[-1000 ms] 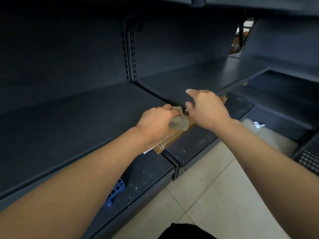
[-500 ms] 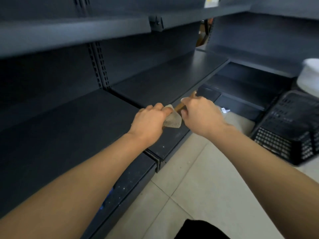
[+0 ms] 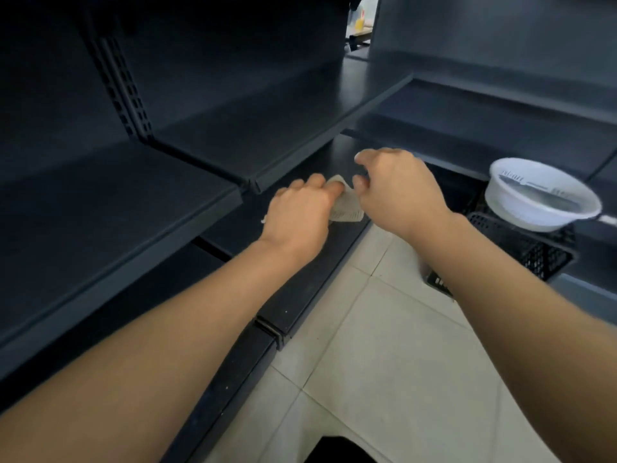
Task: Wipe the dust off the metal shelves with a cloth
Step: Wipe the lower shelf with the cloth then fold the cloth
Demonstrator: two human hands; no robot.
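**Cloth (image 3: pixel 346 207) held over the bottom shelf (image 3: pixel 293 305)**

The cloth is grasped in the left grip (image 3: pixel 297 215), whose fingers are curled round it. The right grip (image 3: pixel 397 192) is set against the cloth's upper edge; whether it is pinched there cannot be told. To the right, a white bowl (image 3: pixel 541 195) is seen on a black basket (image 3: pixel 534 255).

A white plastic basin (image 3: pixel 516 207) sits on the rim of a black mesh basket (image 3: pixel 534 253) at the right, and something glints inside it. Pale floor tiles (image 3: pixel 384 345) with thin grout lines spread below. Far up, a blurred yellow object (image 3: pixel 359 24) shows through a bright gap.
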